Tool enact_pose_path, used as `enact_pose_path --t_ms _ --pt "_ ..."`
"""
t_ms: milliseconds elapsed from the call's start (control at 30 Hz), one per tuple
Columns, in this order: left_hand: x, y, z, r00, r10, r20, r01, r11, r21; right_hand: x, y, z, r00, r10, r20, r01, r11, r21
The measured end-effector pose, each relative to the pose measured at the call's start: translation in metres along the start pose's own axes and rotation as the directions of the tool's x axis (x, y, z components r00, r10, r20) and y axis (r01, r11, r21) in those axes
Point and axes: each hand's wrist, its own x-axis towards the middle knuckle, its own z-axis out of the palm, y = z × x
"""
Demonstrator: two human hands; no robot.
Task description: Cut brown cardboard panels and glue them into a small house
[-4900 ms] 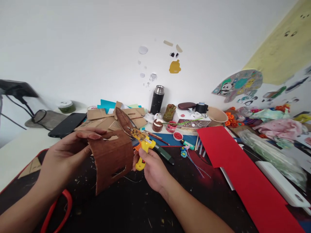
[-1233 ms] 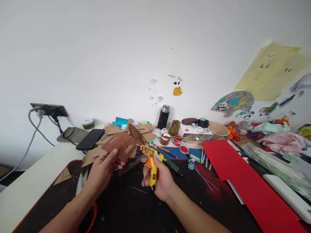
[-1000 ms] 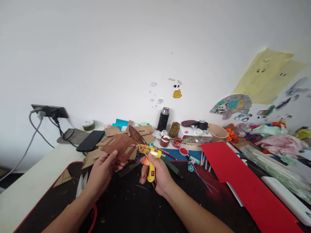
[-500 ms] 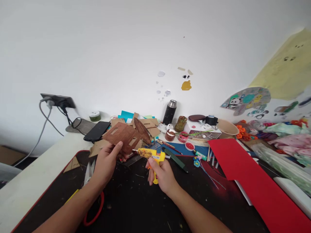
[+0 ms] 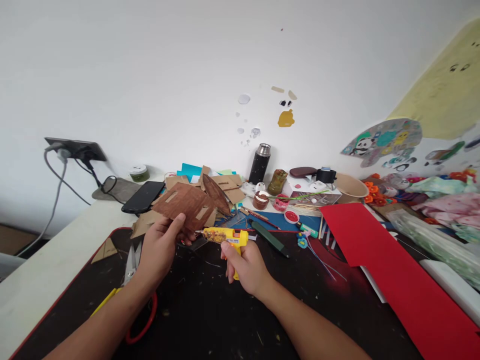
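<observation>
My left hand (image 5: 161, 246) pinches the near edge of a brown-painted cardboard piece (image 5: 184, 204) with rectangular cut-outs, held tilted above the mat. In my right hand (image 5: 247, 265) is a yellow glue gun (image 5: 228, 237), gripped by its handle. Its nozzle points left and lies close to the cardboard's lower right edge; whether they touch I cannot tell. Behind the piece, a brown oval cardboard part (image 5: 215, 194) leans on a pile of cardboard scraps (image 5: 228, 181). Under my left forearm lie scissors (image 5: 130, 267) with red and yellow handles, partly hidden.
A black phone (image 5: 143, 197) and a power strip (image 5: 77, 149) are at the left. A black flask (image 5: 259, 164) stands by the wall, near open paint pots (image 5: 261, 200). A green pen-like tool (image 5: 268, 239) lies right of the glue gun, and red card (image 5: 390, 280) covers the right side.
The glue gun and my right hand have shifted slightly left, with the nozzle further along the cardboard's lower edge. My view has moved a little; both grips are unchanged.
</observation>
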Motion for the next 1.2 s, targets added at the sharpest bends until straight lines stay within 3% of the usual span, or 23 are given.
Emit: enact_pose_path --t_ms 800,1200 --pt "-0.002 0.007 0.001 0.999 -0.008 -0.049 0.006 0.999 -0.05 -0.003 -0.005 -0.001 1.0 0.014 -0.018 -0.014 1.0 -0.019" --pt "-0.004 0.011 0.004 0.998 -0.01 -0.059 0.012 1.0 0.022 -0.005 -0.007 0.0 1.0 0.021 0.002 -0.021 0.999 -0.049"
